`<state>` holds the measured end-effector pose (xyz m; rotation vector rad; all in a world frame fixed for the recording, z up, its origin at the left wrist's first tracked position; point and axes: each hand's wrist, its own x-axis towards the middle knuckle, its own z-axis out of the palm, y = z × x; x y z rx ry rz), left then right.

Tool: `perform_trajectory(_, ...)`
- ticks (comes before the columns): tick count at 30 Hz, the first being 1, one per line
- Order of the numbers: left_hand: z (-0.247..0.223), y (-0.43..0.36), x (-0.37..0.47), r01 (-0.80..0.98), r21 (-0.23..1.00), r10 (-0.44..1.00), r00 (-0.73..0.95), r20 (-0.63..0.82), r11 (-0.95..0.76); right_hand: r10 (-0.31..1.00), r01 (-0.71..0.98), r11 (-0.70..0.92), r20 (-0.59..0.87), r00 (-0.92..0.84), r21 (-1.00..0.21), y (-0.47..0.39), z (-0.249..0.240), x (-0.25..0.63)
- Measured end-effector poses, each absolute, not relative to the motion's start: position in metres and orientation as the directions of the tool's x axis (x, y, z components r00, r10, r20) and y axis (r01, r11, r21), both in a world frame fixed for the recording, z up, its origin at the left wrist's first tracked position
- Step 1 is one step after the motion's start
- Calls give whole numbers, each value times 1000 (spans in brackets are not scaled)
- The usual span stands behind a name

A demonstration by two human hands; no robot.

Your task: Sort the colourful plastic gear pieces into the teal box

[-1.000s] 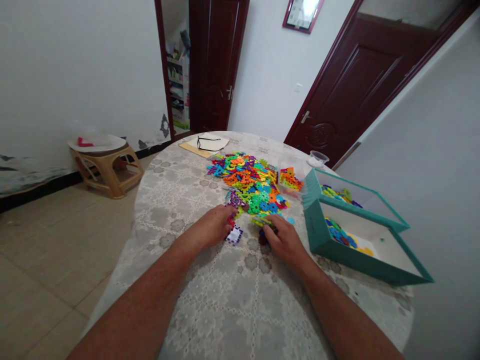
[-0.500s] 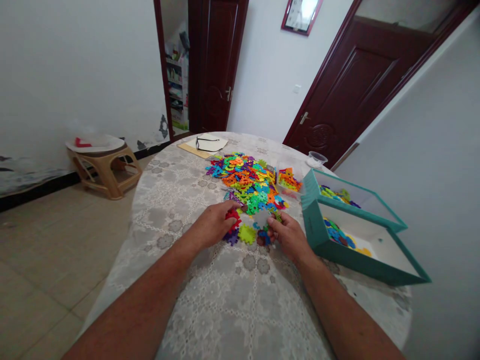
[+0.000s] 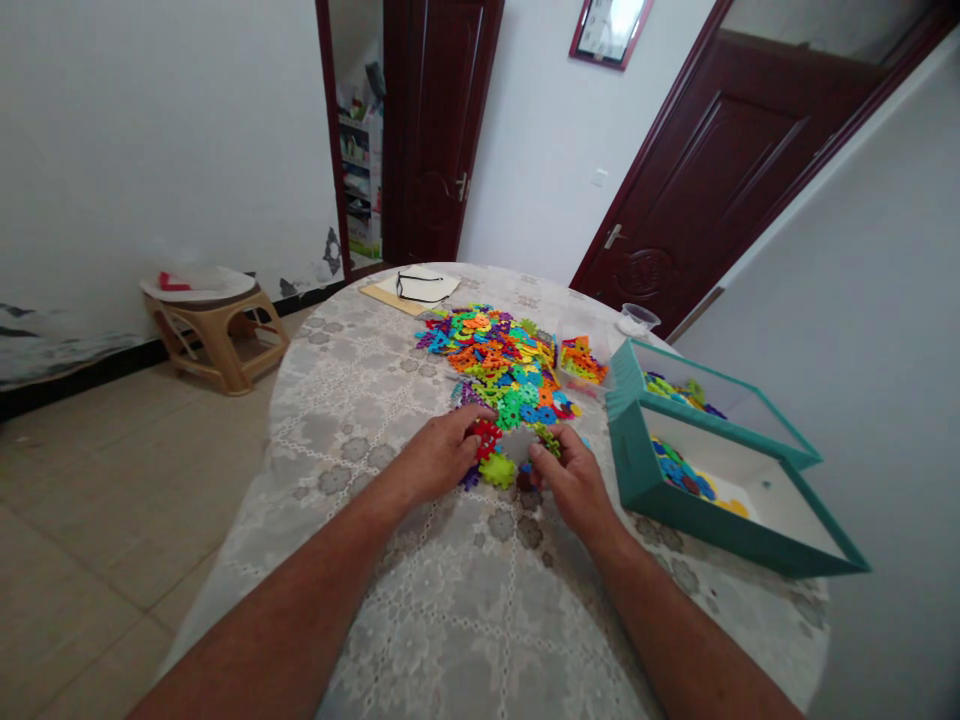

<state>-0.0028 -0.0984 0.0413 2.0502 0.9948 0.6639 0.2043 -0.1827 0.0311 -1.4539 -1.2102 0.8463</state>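
Note:
Several flat toothed plastic pieces lie close together between my hands on the patterned tablecloth. My left hand has its thumb and forefinger closed about a red gear-shaped piece. Between the thumb and fingers of my right hand is a pale grey gear-shaped piece, with an olive-green piece by the forefinger. A lime-green gear-shaped piece lies just below the red and grey ones. Dark pieces beside my right thumb are partly hidden.
Beyond my hands spreads a heap of colourful plastic pieces. A clear tub of pieces stands right of it, beside an open teal box holding more. Eyeglasses rest on papers at the far edge. A stool stands left.
The red piece in my left hand has moved right and the grey piece in my right hand slightly left, so they are closer together. The whole view has shifted a little.

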Motion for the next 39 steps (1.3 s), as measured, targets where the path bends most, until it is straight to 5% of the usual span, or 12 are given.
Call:
perform_trajectory(15, 37, -103, 4, 330, 852, 784, 604, 140, -407, 978, 279, -7, 52, 202, -960, -180, 21, 202)
perform_trajectory(22, 37, -98, 1, 300, 878, 787, 604, 127, -372, 921, 174, -2, 66, 384, -985, -174, 18, 218)
perform_trajectory(29, 39, -101, 3, 247, 919, 754, 652, 78, -309, 976, 146, 16, 47, 211, -989, -179, 22, 207)
perform_trajectory(34, 40, -108, 5, 261, 896, 733, 674, 97, -359, 993, 284, 9, 42, 108, -959, -183, 27, 199)
perform_trajectory(39, 31, -110, 5, 250, 807, 711, 648, 271, -535, 991, 182, -26, -1, 136, -983, -180, 23, 209)
